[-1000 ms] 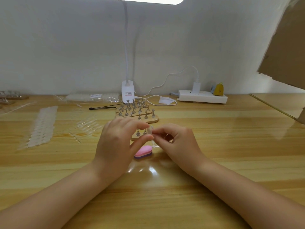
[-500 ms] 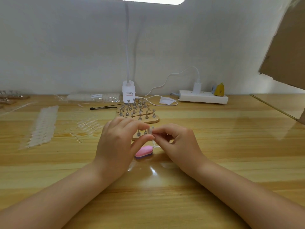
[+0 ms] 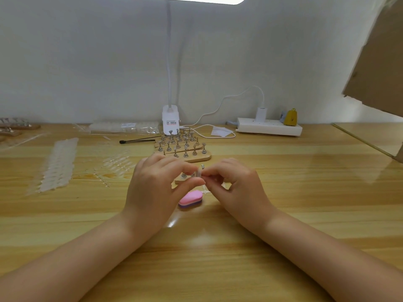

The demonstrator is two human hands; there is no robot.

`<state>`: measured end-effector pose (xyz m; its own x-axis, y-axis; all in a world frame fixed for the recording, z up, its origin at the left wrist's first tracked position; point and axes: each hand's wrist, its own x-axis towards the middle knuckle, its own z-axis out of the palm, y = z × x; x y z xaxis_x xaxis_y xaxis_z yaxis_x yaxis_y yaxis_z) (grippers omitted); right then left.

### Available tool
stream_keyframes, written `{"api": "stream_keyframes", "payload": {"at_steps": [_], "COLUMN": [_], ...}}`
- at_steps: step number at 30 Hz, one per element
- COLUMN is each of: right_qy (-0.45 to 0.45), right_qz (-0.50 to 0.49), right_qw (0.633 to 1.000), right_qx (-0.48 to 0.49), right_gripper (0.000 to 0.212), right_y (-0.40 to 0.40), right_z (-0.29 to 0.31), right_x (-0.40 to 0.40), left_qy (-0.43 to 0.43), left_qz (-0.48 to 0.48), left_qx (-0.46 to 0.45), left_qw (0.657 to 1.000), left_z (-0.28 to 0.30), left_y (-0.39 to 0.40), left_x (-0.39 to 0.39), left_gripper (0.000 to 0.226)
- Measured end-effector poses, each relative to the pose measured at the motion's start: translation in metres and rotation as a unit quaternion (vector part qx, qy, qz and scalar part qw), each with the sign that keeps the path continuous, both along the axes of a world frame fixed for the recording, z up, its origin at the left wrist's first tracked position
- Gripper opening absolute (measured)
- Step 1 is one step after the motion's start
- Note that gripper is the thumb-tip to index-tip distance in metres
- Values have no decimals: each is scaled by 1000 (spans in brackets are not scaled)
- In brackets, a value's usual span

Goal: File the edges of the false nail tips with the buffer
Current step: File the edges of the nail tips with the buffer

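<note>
Stretching wide beneath everything is the glossy wooden table, and I place the rest by the pink buffer lying flat near its middle. Well beyond the buffer and to its right, a white power strip sits against the wall with a charger plugged in and a small yellow object at its far end. Straight beyond the buffer stands the white lamp base, its thin neck rising out of view. Far to the buffer's left lie long rows of clear nail tips, with a looser cluster of them nearer in. Between the lamp base and the buffer are wooden stands studded with small metal holders, and a black-tipped stick lies just left of them. My left hand hovers just left of the buffer and above it, fingers curled, thumb and fingertips pinching a clear false nail tip. My right hand is just right of the buffer, fingers curled too, its thumb and forefinger pinching the same tip from the other side. That tip stands roughly upright between the two hands, just beyond the buffer and above a small stand that my fingers partly hide. Neither hand touches the buffer.
</note>
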<state>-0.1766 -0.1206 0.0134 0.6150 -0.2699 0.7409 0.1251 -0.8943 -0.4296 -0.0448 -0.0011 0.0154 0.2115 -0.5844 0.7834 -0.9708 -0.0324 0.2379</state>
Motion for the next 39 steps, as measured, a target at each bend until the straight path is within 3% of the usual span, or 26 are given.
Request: {"api": "stream_keyframes", "payload": {"at_steps": [4,8,10,20,26,30,33,36,39], "right_qy": [10,13,14,5,-2,8,3,18,44], "right_qz": [-26,-46,-45,-53,-56,-52,-71,-119,-168], "right_qw": [1000,999,999,992,987,996,997,980,961], "right_qx": [8,0,-18,-115,-149,-75,38,158,215], "right_gripper": [2,2,1,1,5,4,2,8,10], "right_y": [-1,-2,1,5,4,4,-3,-19,-35], "right_z": [1,2,2,0,-2,2,4,5,2], "right_x": [1,1,0,-2,-3,-1,0,-2,-3], "left_qy": [81,159,181,223,209,213,149,84,64], "left_qz": [-11,-52,-56,-94,-100,-99,-58,-13,7], "left_qx": [25,17,12,17,13,2,17,64,129], "left_qw": [996,986,982,970,973,972,987,994,990], "left_z": [1,3,3,0,0,0,-1,-1,-3], "left_y": [1,1,1,2,4,3,2,2,2], "left_x": [-5,-6,-5,-4,-4,-4,-2,-2,-4], "left_gripper": [35,12,17,20,6,6,22,27,36]}}
